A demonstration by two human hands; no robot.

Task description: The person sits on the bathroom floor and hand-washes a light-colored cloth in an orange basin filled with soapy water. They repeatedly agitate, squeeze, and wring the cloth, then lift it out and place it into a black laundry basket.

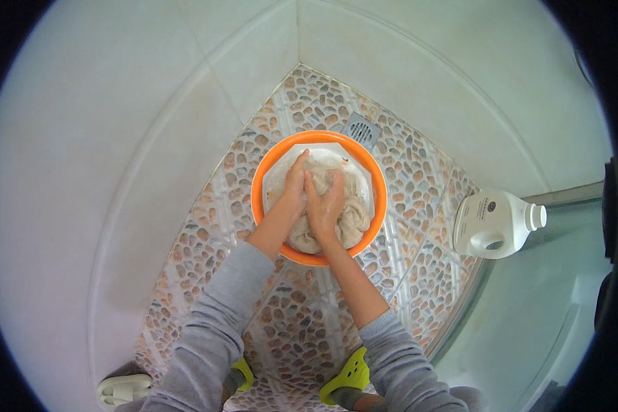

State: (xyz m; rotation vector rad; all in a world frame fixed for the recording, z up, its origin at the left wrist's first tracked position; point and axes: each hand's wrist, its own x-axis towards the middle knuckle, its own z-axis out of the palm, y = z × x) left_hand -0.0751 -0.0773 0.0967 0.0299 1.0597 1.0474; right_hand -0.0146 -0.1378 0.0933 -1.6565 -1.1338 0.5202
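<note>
An orange-rimmed basin (257,185) stands on the pebble-patterned floor, with a wet beige cloth (354,220) bunched and twisted inside it. My left hand (295,186) and my right hand (325,203) are both in the basin, close together, gripping part of the cloth between them. The fingers of the right hand curl over the cloth, while those of the left point away from me along its edge. Some of the cloth lies under my wrists and along the basin's near right side. Small dark and orange marks show on the basin's pale inner surface.
Just beyond the basin is a metal floor drain (362,131). A white plastic jug (489,224) with a handle and cap is at the right, beside a glass panel (535,298). Tiled walls meet ahead. A pale slipper (123,389) lies lower left; I wear lime-green clogs (347,378).
</note>
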